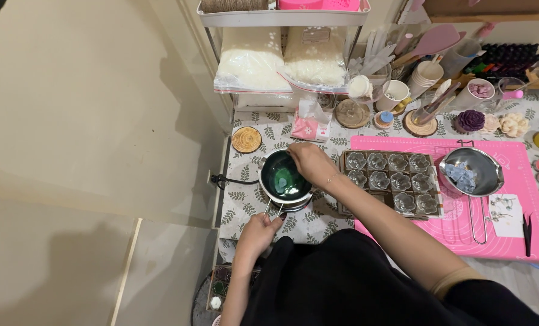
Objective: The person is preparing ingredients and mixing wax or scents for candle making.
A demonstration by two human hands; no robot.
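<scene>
A small metal pot [268, 188] holding dark green liquid stands on a small heater at the table's left end. My left hand [258, 230] grips the pot's wire handle [276, 209] at the near side. My right hand [308, 163] hovers over the pot's right rim, fingers closed around a thin stirrer that dips into the liquid. To the right of the pot lies a clear tray of flower-shaped moulds [391, 179].
A pink mat [511, 232] carries a metal pouring pot [470, 171] with pale blue chunks, a card and black tweezers [526, 233]. Cups, tools, wooden coasters [246, 139] and wax flowers crowd the back. Bags of white flakes [251, 63] fill a shelf. A beige wall is on the left.
</scene>
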